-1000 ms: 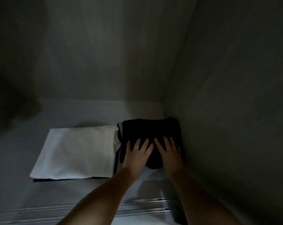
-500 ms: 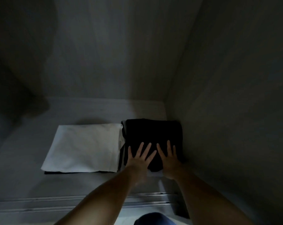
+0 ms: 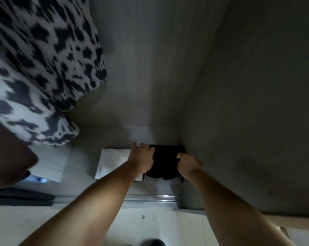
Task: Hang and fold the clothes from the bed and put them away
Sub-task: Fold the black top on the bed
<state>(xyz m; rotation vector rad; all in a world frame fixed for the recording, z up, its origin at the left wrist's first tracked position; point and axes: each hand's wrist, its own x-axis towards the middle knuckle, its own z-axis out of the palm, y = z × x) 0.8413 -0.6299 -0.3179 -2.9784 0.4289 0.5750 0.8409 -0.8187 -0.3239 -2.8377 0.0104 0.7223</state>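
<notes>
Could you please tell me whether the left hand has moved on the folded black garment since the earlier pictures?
Yes. The left hand has slid from the near edge of the folded black garment leftward to its left edge, beside the folded white cloth.

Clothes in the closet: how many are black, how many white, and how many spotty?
Black folded cloth: 1
White folded cloths: 2
Spotty hanging garment: 1
Total: 4
</notes>
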